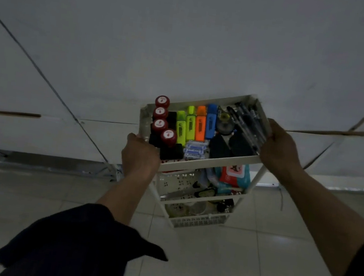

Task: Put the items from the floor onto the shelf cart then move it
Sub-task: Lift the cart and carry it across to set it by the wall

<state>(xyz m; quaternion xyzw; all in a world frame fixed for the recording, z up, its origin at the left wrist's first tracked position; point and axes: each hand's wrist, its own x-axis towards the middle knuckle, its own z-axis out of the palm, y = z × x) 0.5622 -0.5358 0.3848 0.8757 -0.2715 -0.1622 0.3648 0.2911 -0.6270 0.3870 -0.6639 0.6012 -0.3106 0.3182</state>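
A white three-tier shelf cart (210,162) stands on the tiled floor ahead of me, close to a white wall. My left hand (139,155) grips the near left corner of its top tray. My right hand (279,146) grips the tray's right edge. The top tray holds red-capped bottles (163,121), several highlighters (195,125) in yellow, orange and blue, a bunch of dark pens (248,121), small blue-and-white packs (194,150) and black items. The middle tier holds a teal and red wipes pack (234,174). The bottom tier's contents are dim.
A white wall (188,46) with thin dark lines and brown strips rises just behind the cart. Pale floor tiles (229,260) spread in front of and beside the cart. A thin cord (281,199) hangs at the wall base to the right.
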